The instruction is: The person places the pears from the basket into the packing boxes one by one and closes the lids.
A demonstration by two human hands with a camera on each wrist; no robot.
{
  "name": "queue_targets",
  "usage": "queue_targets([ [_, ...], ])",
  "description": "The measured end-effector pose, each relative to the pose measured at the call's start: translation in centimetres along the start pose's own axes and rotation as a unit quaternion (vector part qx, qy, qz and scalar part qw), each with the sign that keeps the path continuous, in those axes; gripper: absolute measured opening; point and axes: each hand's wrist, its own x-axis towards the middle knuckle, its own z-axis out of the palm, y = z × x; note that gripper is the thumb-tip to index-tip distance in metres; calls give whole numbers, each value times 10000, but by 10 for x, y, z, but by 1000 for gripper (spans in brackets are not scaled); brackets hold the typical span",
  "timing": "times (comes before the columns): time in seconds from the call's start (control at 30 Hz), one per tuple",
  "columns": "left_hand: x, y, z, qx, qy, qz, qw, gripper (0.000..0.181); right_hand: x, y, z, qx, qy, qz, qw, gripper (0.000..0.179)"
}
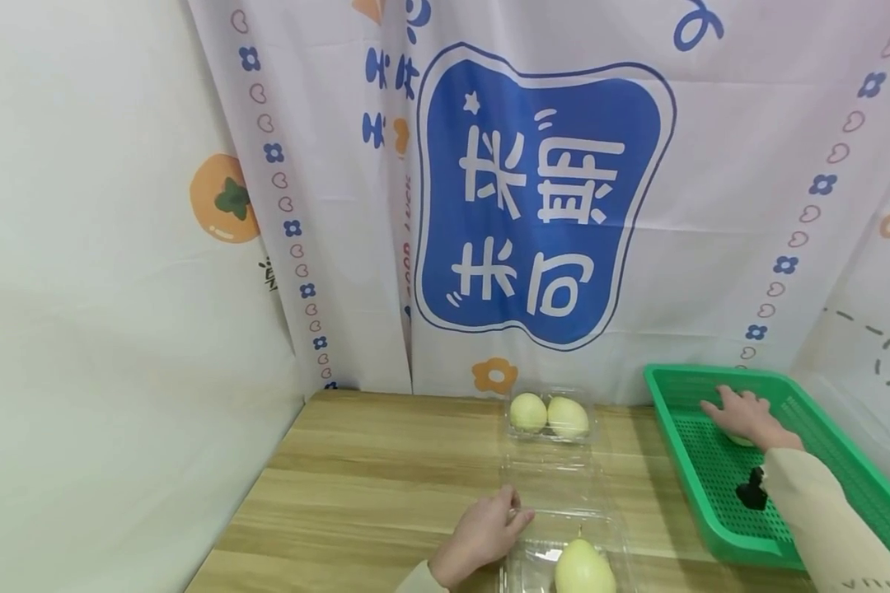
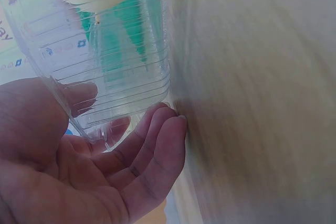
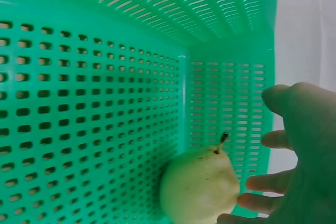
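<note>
A wood-grain table (image 1: 356, 486) runs back to a white cloth (image 1: 341, 181) with a blue sign (image 1: 545, 198) (its writing lies on its side), and a pale wall (image 1: 104, 313) closes off the left. At the far edge stands a clear far box (image 1: 591, 428) holding two pale pears (image 1: 568, 417); nearer, a clear near box (image 1: 515, 568) lies with its lid (image 1: 552, 486) folded out toward the far one. The left hand (image 1: 482, 527) grips the near box's left edge, thumb and fingers on either side of the plastic. At right, the right hand (image 1: 745, 416) reaches into a green basket (image 1: 749, 550), fingers spread and holding nothing, beside a basket pear (image 3: 199, 187) on its floor; whether they touch is hard to tell. That hand mostly hides this fruit from above, the picture's bottom edge cuts off the near box and its single pear (image 1: 584, 568), and a small black object (image 1: 752, 490) by the right sleeve (image 1: 834, 519) is unclear.
</note>
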Motion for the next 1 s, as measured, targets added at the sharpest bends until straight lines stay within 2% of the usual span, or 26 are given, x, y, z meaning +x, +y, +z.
queue_targets([
  [0.2, 3, -1, 1, 8, -18, -13, 10000, 30, -1, 6, 5, 323, -12, 323, 9990, 85],
  [0.37, 5, -1, 2, 46, -4, 30, 10000, 30, -2, 11, 8, 294, -89, 517, 9982, 85],
  [0.57, 4, 0, 2, 36, -30, 3, 10000, 31, -4, 17, 12, 302, -214, 579, 9976, 84],
  [1.0, 3, -1, 1, 82, -83, 90, 9999, 32, -9, 18, 11, 448, 83, 667, 9967, 78],
])
